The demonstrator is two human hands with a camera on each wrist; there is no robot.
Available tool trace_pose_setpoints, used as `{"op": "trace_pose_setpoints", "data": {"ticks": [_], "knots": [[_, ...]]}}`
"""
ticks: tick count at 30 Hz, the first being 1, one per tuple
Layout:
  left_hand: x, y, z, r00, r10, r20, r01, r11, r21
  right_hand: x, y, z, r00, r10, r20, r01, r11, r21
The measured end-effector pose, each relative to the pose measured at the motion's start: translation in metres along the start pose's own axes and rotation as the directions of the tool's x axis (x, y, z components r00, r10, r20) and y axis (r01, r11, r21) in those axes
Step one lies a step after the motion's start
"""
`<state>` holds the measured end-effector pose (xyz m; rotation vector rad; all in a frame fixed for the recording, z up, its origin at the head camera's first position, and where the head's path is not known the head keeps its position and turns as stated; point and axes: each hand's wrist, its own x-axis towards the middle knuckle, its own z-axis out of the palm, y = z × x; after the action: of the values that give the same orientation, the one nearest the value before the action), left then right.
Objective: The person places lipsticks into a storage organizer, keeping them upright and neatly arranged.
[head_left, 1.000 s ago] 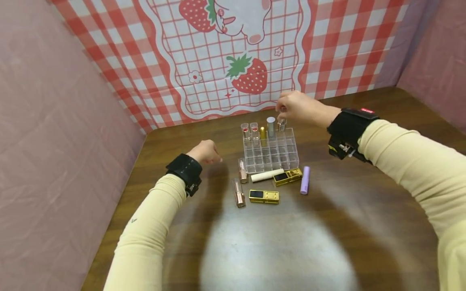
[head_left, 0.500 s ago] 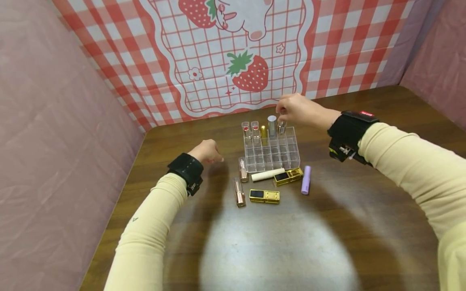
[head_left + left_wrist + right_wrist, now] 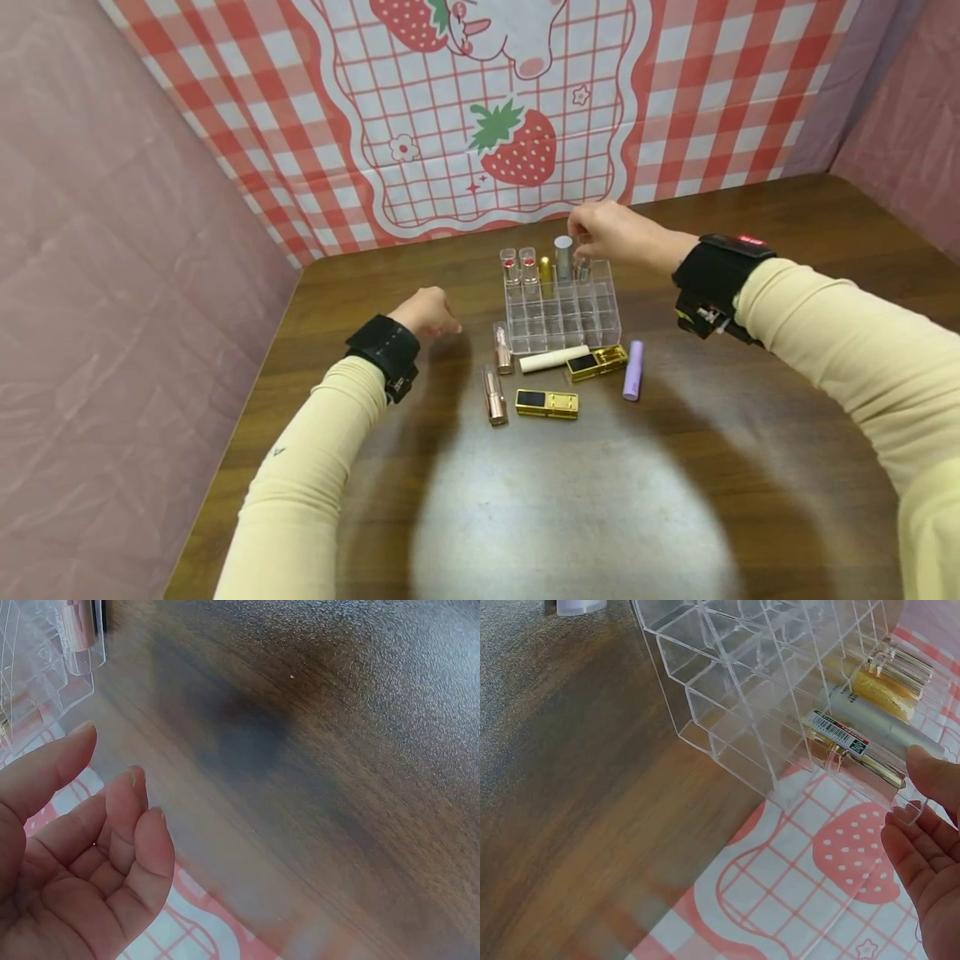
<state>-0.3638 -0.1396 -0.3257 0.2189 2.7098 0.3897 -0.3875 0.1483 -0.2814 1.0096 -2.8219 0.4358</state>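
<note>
My right hand [image 3: 611,229] pinches the clear-capped end of a lipstick [image 3: 859,761], which bears a barcode label. This lipstick stands in the back row of a clear acrylic organizer [image 3: 562,312], just right of a silver tube [image 3: 563,258]. Left of that tube, the same row holds a gold tube [image 3: 545,268] and two clear-capped lipsticks, one of them the leftmost lipstick [image 3: 510,267]. Away to the left, my left hand [image 3: 426,312] hovers over the table with loosely curled fingers and nothing in them, as the left wrist view confirms.
In front of the organizer lie two rose-gold lipsticks [image 3: 495,398], a white tube [image 3: 554,358], two gold-and-black lipsticks [image 3: 547,404] and a purple tube [image 3: 633,371]. A checked strawberry cloth [image 3: 517,150] hangs behind the wooden table [image 3: 562,500].
My right hand has come down a little, and the lipstick it pinches sits lower in the back row. The left hand stays nearly still. The head view has shifted slightly.
</note>
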Motion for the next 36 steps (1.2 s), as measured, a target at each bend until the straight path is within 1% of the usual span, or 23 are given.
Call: {"op": "trace_pose_setpoints", "data": {"ticks": [5,9,10,13,16,17,21,25,32,36], "knots": [[0.003,-0.001,0.002,1.000,-0.029,0.011,0.029,1.000,-0.001,-0.001,0.000,0.004,0.999,0.035,0.035,-0.036,0.999,0.031],[0.009,-0.002,0.004,0.998,-0.061,0.029,0.061,0.998,-0.005,-0.001,0.001,0.004,0.999,0.025,0.031,-0.025,0.999,0.021],[0.011,-0.003,0.004,0.998,-0.051,0.031,0.052,0.999,-0.011,0.000,0.001,0.004,0.999,0.020,0.031,-0.020,1.000,0.017],[0.012,-0.002,0.004,0.998,-0.053,0.037,0.054,0.998,-0.016,0.000,0.001,0.002,0.999,0.009,0.032,-0.009,1.000,0.001],[0.007,0.001,0.002,0.999,-0.037,0.026,0.037,0.999,-0.016,-0.001,0.000,-0.001,0.999,0.020,0.045,-0.020,1.000,-0.006],[0.005,0.003,0.001,0.999,-0.044,0.020,0.044,0.999,-0.010,-0.001,0.000,-0.003,0.999,0.024,0.048,-0.024,1.000,-0.006],[-0.002,0.007,0.000,1.000,-0.019,0.000,0.019,1.000,-0.011,-0.002,-0.003,-0.007,0.997,0.038,0.072,-0.038,0.999,-0.003],[-0.005,0.011,0.001,1.000,-0.011,-0.004,0.011,1.000,-0.025,-0.004,-0.005,-0.011,0.995,0.042,0.088,-0.041,0.999,-0.012],[-0.005,0.017,0.006,1.000,0.006,-0.020,-0.006,1.000,0.004,-0.013,-0.008,-0.018,0.996,0.047,0.070,-0.046,0.999,-0.007],[-0.004,0.024,0.012,0.998,0.018,-0.056,-0.017,1.000,0.022,-0.020,-0.012,-0.024,0.996,0.048,0.073,-0.048,0.999,-0.010]]}}
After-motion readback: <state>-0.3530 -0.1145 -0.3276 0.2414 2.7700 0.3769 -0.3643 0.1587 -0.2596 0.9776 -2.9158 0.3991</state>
